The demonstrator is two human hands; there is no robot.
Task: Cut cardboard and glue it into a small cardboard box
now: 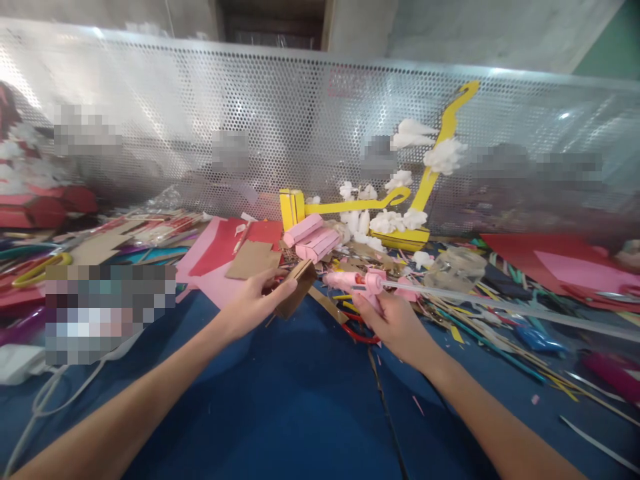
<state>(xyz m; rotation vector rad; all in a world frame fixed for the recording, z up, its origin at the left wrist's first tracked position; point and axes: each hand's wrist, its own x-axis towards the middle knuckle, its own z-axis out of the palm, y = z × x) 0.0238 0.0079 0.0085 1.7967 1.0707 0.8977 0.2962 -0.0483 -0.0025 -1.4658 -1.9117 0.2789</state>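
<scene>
The left hand [255,300] pinches a small brown cardboard piece [296,288] between thumb and fingers, holding it above the blue table [300,400]. The right hand [395,323] is closed around the grip of a pink glue gun [357,281], whose nozzle points left, close to the cardboard's right edge; whether they touch cannot be made out. A clear glue stick [500,307] runs out of the gun's back toward the right edge of the view. The near part of the table, under and between the forearms, is bare blue surface, while behind the hands it is crowded with paper scraps, a stack of pink blocks [311,239] and a yellow cardboard model with white cotton tufts [400,213]. A perforated metal screen [250,133] closes off the far edge. Several patches are pixelated, and the right side is blurred. Yellow scissors [40,267] lie far left.
</scene>
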